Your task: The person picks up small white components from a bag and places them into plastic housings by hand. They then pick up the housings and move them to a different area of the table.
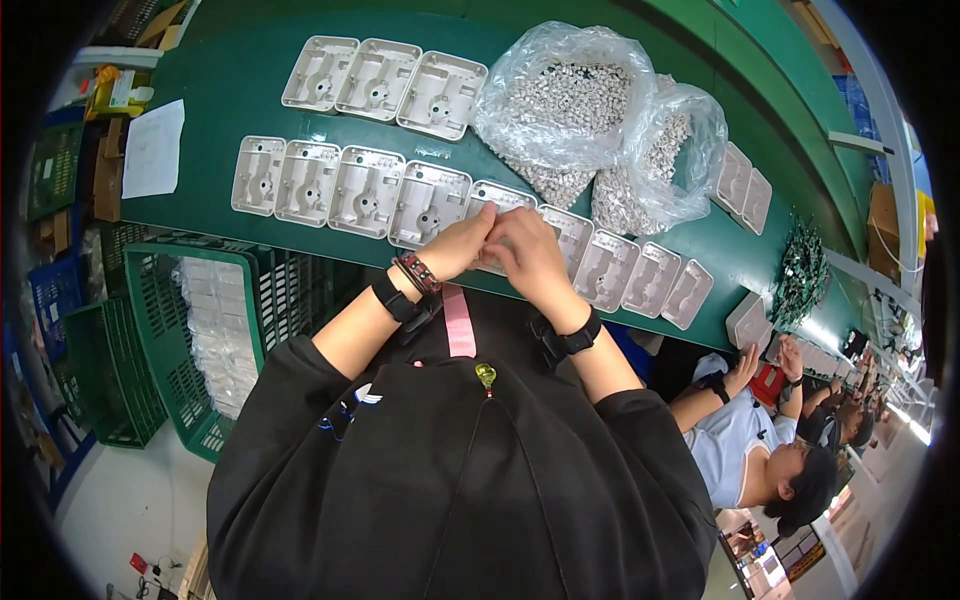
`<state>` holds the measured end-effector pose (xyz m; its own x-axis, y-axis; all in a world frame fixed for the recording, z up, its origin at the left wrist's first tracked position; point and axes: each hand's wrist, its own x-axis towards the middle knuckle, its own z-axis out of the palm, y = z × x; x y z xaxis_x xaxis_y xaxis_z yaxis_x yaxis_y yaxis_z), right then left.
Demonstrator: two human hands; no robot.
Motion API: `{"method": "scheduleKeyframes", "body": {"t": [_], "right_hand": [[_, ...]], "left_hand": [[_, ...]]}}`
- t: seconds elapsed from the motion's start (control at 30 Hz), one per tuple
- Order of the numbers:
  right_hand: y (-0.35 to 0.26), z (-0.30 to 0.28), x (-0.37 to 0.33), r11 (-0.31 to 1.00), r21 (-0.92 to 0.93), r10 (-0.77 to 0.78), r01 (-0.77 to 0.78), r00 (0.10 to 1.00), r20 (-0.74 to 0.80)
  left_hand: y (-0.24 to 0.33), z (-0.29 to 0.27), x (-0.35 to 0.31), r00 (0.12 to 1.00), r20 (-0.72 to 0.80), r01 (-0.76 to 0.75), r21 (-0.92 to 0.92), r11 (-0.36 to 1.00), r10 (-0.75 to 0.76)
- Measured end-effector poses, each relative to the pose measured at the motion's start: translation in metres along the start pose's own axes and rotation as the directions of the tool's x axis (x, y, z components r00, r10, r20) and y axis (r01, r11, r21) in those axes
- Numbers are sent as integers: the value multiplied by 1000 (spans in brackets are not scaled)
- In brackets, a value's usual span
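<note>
My left hand (462, 241) and my right hand (527, 252) meet over one pale plastic housing (503, 193) in the front row. Fingers of both hands are bent together, fingertips touching or nearly so. Whatever they pinch, if anything, is too small or hidden to name. The hands cover much of that housing. Just left of them lies another open housing (430, 205), and to the right one more (566, 238). Each is a shallow box with rounded corners and a round boss inside.
Clear plastic bags (560, 95) of small metallic parts stand behind the row. Three housings (376, 80) lie at the back left. A paper sheet (153, 150) rests at the left end. Green crates (190, 340) stand below left. A co-worker (745, 440) works at right, near dark parts (803, 270).
</note>
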<state>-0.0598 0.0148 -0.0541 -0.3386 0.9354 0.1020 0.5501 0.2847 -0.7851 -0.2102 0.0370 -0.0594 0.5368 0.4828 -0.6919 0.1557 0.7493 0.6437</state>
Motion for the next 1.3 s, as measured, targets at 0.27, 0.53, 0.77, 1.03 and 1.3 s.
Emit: {"method": "scheduleKeyframes", "body": {"t": [0.27, 0.53, 0.77, 1.03, 1.3], "right_hand": [[18, 15, -2, 551, 655, 451, -518, 845, 289], [21, -10, 40, 923, -76, -358, 377, 914, 188], [59, -4, 84, 678, -337, -470, 653, 738, 484], [73, 13, 90, 616, -342, -396, 710, 654, 645], [69, 1, 80, 730, -280, -443, 624, 743, 502]], "left_hand": [[-18, -27, 0, 962, 83, -274, 324, 906, 261], [-20, -38, -2, 986, 144, 123, -277, 953, -85], [-37, -35, 10, 845, -215, -112, 826, 553, 491], [-42, -28, 20, 831, -280, 55, 901, 431, 480], [-44, -28, 23, 824, -281, 65, 909, 412, 491]]}}
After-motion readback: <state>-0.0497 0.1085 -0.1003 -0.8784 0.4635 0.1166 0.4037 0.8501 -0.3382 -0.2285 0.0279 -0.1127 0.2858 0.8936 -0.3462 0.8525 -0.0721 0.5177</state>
